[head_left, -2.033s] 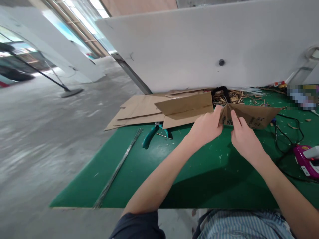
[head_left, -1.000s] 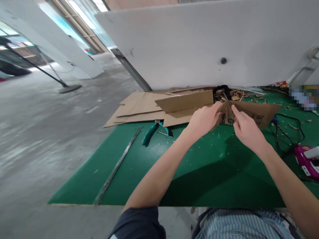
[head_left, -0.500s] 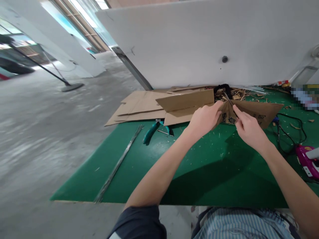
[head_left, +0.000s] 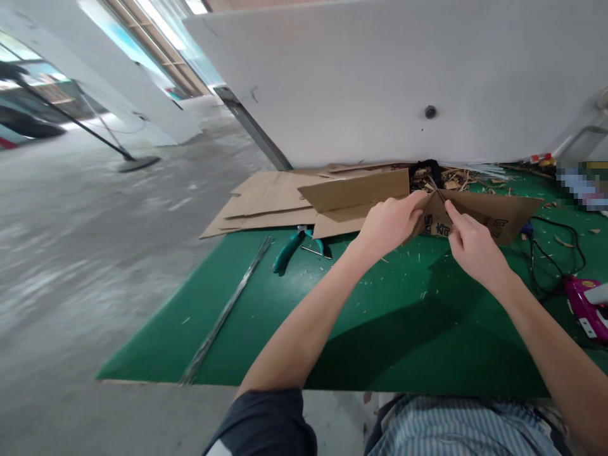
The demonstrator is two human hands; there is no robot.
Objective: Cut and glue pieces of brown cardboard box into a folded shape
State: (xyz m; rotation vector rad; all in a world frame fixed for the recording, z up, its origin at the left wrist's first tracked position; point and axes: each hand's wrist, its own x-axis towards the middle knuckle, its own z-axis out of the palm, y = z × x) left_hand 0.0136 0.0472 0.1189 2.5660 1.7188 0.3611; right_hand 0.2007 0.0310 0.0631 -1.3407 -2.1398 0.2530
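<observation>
A folded piece of brown cardboard (head_left: pixel 491 212) with dark printed characters is bent upright over the green table. My left hand (head_left: pixel 392 221) is closed on it near the fold. In my right hand (head_left: pixel 475 244) is a thin metal blade (head_left: pixel 436 188), with the index finger stretched along it. The blade's tip points away from me and meets the cardboard at the fold. Its handle is hidden in my palm, so I cannot tell the exact kind of tool. A raised cardboard flap (head_left: pixel 358 193) stands to the left of my left hand.
Flat cardboard sheets (head_left: pixel 266 199) lie at the back left. Teal-handled pliers (head_left: pixel 287 252) and a bundle of thin wires (head_left: pixel 228 310) are on the green table (head_left: pixel 156 348). Wood scraps (head_left: pixel 456 180) sit behind the cardboard. A magenta tool (head_left: pixel 586 304) with a black cord is at right.
</observation>
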